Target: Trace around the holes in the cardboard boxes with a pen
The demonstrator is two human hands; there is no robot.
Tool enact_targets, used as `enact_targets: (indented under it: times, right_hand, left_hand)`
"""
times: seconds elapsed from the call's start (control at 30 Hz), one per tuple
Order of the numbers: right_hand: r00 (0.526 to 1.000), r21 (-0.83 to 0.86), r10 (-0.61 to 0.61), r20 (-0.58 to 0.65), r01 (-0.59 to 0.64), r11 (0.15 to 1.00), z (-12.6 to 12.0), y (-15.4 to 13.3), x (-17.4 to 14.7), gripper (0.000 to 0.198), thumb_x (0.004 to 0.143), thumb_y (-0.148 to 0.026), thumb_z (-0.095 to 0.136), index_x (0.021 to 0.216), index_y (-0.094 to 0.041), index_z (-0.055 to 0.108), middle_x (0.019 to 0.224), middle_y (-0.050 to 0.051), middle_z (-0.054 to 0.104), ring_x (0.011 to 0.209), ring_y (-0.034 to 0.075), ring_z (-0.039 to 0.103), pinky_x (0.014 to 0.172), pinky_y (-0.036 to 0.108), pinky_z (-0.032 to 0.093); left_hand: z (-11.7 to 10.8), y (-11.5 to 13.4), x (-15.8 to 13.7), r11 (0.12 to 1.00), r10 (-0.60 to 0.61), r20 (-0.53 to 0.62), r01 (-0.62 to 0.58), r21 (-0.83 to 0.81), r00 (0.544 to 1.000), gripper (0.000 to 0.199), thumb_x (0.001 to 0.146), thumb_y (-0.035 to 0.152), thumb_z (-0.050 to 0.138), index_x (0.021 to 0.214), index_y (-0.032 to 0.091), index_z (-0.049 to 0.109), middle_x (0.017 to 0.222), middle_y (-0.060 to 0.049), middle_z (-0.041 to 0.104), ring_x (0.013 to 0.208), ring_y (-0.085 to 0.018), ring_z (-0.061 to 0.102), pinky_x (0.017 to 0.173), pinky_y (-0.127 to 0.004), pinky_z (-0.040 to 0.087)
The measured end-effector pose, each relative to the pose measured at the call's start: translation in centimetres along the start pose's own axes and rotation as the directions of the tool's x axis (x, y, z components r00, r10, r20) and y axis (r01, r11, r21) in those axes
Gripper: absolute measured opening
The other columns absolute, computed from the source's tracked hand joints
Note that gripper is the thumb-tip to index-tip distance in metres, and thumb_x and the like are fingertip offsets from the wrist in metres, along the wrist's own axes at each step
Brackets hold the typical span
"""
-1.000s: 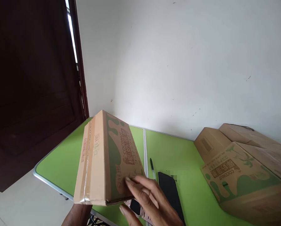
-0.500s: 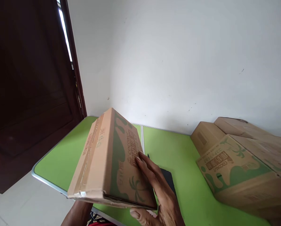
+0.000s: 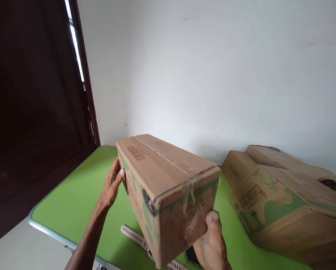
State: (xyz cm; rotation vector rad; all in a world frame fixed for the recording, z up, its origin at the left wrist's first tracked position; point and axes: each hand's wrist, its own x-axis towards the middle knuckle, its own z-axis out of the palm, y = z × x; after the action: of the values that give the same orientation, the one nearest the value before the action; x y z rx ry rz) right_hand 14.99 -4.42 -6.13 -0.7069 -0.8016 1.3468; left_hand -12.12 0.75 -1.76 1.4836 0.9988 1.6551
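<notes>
A closed brown cardboard box with green printing and a taped near end is held up, tilted, over the green table. My left hand grips its far left side, thumb against the cardboard. At the near right end, my right hand supports the box from below, thumb up against the end face; its other fingers are hidden under the box. Below, a pink watch strap lies on the table, partly covered by the box. A dark flat object shows between the box and my right hand.
More printed cardboard boxes stand on the right of the green table, close to the white wall. A dark brown door stands at the left, beyond the table's metal-rimmed edge.
The box has been turned, so a different long face is on top and its taped end faces me. My left hand has come into view at its left side; my right hand has shifted to its near end.
</notes>
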Motion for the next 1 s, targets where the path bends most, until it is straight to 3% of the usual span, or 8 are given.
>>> enact_targets:
  times: [0.1,0.17,0.4,0.57,0.73,0.83,0.9,1.0]
  right_hand:
    - [0.998,0.07,0.053,-0.04,-0.05,0.996,0.5,-1.3,1.2,0.067,0.088,-0.083,0.07,0.128,-0.031,0.082,0.122,0.009,0.086,0.131,0.038,0.073,0.117,0.055,0.055]
    - [0.997,0.097,0.065,-0.042,-0.061,0.993,1.3,-2.4,1.7,0.068,0.088,-0.081,0.071,0.131,-0.029,0.081,0.123,0.008,0.086,0.132,0.037,0.073,0.116,0.052,0.056]
    - [0.989,0.155,0.15,0.011,-0.15,0.976,2.6,-4.5,1.9,0.07,0.078,-0.089,0.073,0.111,-0.029,0.088,0.106,0.008,0.088,0.125,0.04,0.076,0.108,0.055,0.061]
    - [0.993,0.078,0.112,-0.04,-0.108,0.991,2.1,-4.5,1.0,0.066,0.083,-0.085,0.073,0.121,-0.032,0.084,0.109,0.006,0.088,0.121,0.036,0.078,0.103,0.05,0.064]
    - [0.975,0.012,0.01,-0.222,-0.008,1.0,1.7,-5.9,1.8,0.053,0.074,-0.079,0.086,0.1,-0.033,0.085,0.105,0.001,0.087,0.111,0.033,0.081,0.095,0.043,0.068]
    - [0.969,0.01,-0.036,-0.246,0.04,0.999,2.1,-6.7,3.4,0.057,0.071,-0.082,0.086,0.095,-0.03,0.084,0.096,0.003,0.087,0.108,0.035,0.082,0.093,0.044,0.068]
    - [0.975,0.015,-0.058,-0.217,0.063,0.998,2.5,-6.8,4.4,0.065,0.07,-0.086,0.083,0.098,-0.028,0.085,0.09,0.005,0.086,0.107,0.036,0.081,0.093,0.046,0.067]
    - [0.974,0.024,-0.133,-0.186,0.14,0.99,2.9,-6.4,5.3,0.071,0.064,-0.093,0.081,0.095,-0.029,0.085,0.092,0.005,0.086,0.109,0.038,0.08,0.095,0.048,0.065]
  left_hand:
    - [0.0,0.0,0.5,1.0,0.004,0.028,-0.004,-0.015,1.0,0.073,0.103,0.061,0.066,0.165,0.027,0.049,0.173,-0.011,0.049,0.162,-0.041,0.039,0.129,-0.052,0.042]
    - [0.0,0.2,0.5,1.0,-0.008,0.013,0.008,-0.004,1.0,0.081,0.1,0.061,0.068,0.17,0.028,0.042,0.177,-0.011,0.044,0.164,-0.04,0.037,0.13,-0.052,0.041]
    - [-0.2,1.5,-0.3,1.0,-0.024,0.03,0.023,0.018,0.999,0.083,0.099,0.063,0.068,0.172,0.035,0.038,0.178,-0.006,0.042,0.163,-0.041,0.038,0.128,-0.053,0.044]
    - [0.1,0.9,-0.8,0.995,-0.099,-0.003,0.099,0.004,0.995,0.091,0.098,0.066,0.068,0.174,0.037,0.028,0.183,-0.006,0.03,0.168,-0.04,0.029,0.133,-0.058,0.035]
    - [0.1,0.4,-1.6,0.971,-0.231,0.085,0.235,-0.04,0.969,0.125,0.085,0.068,0.083,0.177,0.034,0.005,0.167,-0.021,0.051,0.147,-0.045,0.058,0.116,-0.062,0.055]
    - [0.5,0.4,-1.9,0.965,-0.262,0.106,0.262,0.017,0.959,0.139,0.079,0.059,0.093,0.175,0.035,-0.005,0.151,-0.021,0.064,0.13,-0.042,0.07,0.108,-0.061,0.059]
    - [1.1,-0.1,-2.2,0.959,-0.28,0.097,0.283,-0.02,0.955,0.132,0.079,0.057,0.094,0.173,0.033,0.004,0.145,-0.02,0.067,0.123,-0.04,0.073,0.101,-0.057,0.063]
    - [2.0,-1.5,-2.8,0.952,-0.299,0.067,0.302,-0.042,0.952,0.105,0.081,0.062,0.09,0.158,0.027,0.029,0.133,-0.018,0.074,0.113,-0.035,0.076,0.09,-0.047,0.065]
